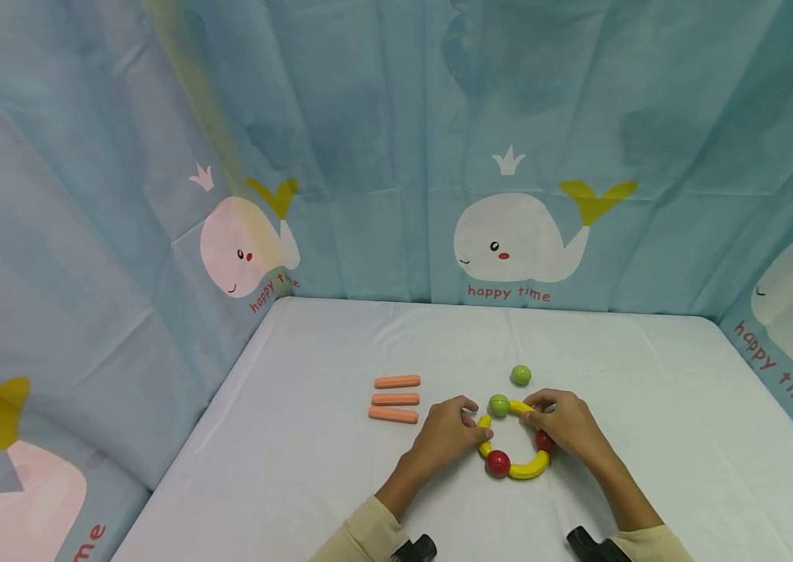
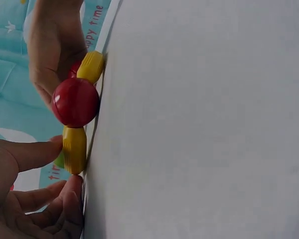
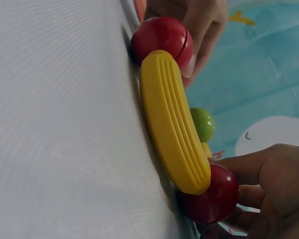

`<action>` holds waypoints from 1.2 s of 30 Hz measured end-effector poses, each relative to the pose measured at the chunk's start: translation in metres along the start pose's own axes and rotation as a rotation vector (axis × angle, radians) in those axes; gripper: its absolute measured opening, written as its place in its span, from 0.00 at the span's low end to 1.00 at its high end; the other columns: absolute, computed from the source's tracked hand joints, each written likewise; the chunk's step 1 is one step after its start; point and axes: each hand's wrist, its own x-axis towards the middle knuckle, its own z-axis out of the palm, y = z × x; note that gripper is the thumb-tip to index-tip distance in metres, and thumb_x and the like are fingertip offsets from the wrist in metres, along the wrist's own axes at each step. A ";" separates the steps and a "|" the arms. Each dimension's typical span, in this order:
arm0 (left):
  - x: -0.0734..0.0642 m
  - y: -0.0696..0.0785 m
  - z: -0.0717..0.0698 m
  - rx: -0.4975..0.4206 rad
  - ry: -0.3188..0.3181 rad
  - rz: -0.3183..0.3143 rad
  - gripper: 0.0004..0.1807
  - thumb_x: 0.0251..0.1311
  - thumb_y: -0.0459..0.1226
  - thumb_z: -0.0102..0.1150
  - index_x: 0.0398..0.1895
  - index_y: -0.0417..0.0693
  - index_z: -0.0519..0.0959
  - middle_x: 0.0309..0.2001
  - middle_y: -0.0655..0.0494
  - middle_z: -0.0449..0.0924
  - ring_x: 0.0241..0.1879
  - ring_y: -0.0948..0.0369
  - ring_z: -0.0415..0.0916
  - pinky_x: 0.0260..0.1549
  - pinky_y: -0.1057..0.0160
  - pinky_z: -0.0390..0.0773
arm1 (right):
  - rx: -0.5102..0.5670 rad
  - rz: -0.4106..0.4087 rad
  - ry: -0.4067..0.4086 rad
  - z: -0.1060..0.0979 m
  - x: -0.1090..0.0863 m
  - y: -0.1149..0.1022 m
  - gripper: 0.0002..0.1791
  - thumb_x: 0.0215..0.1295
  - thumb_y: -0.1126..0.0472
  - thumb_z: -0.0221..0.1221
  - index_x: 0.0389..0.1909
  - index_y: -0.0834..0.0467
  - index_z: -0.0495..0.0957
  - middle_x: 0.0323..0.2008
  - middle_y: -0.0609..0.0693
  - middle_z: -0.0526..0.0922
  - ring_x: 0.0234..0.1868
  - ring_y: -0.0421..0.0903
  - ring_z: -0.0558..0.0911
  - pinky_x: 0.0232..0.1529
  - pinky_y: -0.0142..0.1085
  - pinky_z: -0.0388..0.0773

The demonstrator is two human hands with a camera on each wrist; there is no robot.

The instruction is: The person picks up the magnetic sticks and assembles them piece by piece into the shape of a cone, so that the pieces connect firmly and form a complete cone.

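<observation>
A ring of yellow toy bananas and balls lies on the white table. My left hand [image 1: 447, 432] pinches the left toy banana [image 1: 485, 446] between thumb and fingers. At the ring's far right side, my right hand [image 1: 568, 425] grips another toy banana [image 1: 519, 407], which its fingers partly cover. The near side has a curved toy banana [image 1: 530, 468] between a red ball [image 1: 498, 464] and a second red ball [image 1: 545, 441], partly behind the right hand. A slit green ball [image 1: 498, 405] sits at the far side; a small gap shows between it and the left banana.
Beyond the ring lies a loose green ball [image 1: 520, 375]. Three orange sticks [image 1: 396, 399] lie in a stack of rows left of the left hand. A blue curtain [image 1: 382, 156] with printed whales stands behind the table [image 1: 284, 468] and along its sides.
</observation>
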 end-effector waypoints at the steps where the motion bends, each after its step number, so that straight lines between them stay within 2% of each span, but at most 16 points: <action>1: -0.001 0.000 0.001 -0.005 0.004 -0.002 0.25 0.60 0.43 0.77 0.57 0.40 0.83 0.32 0.62 0.82 0.31 0.68 0.75 0.32 0.67 0.76 | 0.000 0.000 0.001 0.000 0.000 0.000 0.13 0.67 0.62 0.70 0.50 0.62 0.87 0.35 0.52 0.80 0.35 0.48 0.76 0.31 0.34 0.76; 10: -0.002 0.006 0.006 -0.042 0.066 0.002 0.10 0.59 0.34 0.76 0.40 0.39 0.86 0.29 0.61 0.80 0.29 0.69 0.75 0.28 0.71 0.77 | -0.001 0.012 0.002 0.001 0.001 0.001 0.13 0.66 0.62 0.70 0.49 0.62 0.87 0.35 0.52 0.80 0.35 0.48 0.76 0.31 0.34 0.75; 14: 0.001 0.007 0.007 -0.015 0.089 -0.002 0.08 0.57 0.32 0.74 0.38 0.39 0.87 0.28 0.62 0.79 0.28 0.68 0.73 0.26 0.71 0.75 | -0.002 0.018 0.000 0.000 0.000 0.001 0.13 0.66 0.62 0.70 0.49 0.61 0.87 0.35 0.51 0.80 0.36 0.48 0.76 0.32 0.35 0.74; 22: 0.010 0.006 0.007 0.017 0.121 0.011 0.07 0.55 0.32 0.75 0.37 0.41 0.89 0.27 0.63 0.80 0.29 0.69 0.73 0.27 0.71 0.74 | 0.009 0.015 -0.008 0.000 0.000 0.000 0.13 0.66 0.61 0.70 0.49 0.62 0.87 0.35 0.52 0.80 0.36 0.48 0.77 0.31 0.33 0.77; 27: 0.013 0.003 0.007 -0.009 0.113 0.026 0.07 0.59 0.32 0.75 0.40 0.40 0.90 0.30 0.63 0.83 0.32 0.70 0.75 0.31 0.72 0.78 | 0.019 0.011 -0.005 -0.001 0.000 0.000 0.14 0.66 0.60 0.70 0.50 0.63 0.86 0.35 0.51 0.80 0.34 0.47 0.76 0.30 0.34 0.77; 31: 0.008 -0.001 0.005 -0.063 0.110 0.041 0.10 0.61 0.34 0.75 0.45 0.42 0.90 0.35 0.61 0.85 0.34 0.71 0.77 0.35 0.71 0.79 | 0.027 0.020 -0.015 -0.002 0.000 0.000 0.15 0.66 0.60 0.70 0.50 0.63 0.86 0.35 0.52 0.79 0.33 0.47 0.76 0.30 0.34 0.76; 36: -0.008 0.000 0.000 -0.110 0.086 0.063 0.14 0.61 0.38 0.76 0.49 0.46 0.90 0.43 0.56 0.83 0.37 0.70 0.77 0.36 0.69 0.79 | 0.019 0.002 -0.023 -0.003 -0.001 -0.001 0.17 0.66 0.59 0.71 0.52 0.62 0.86 0.38 0.52 0.82 0.35 0.47 0.77 0.33 0.35 0.77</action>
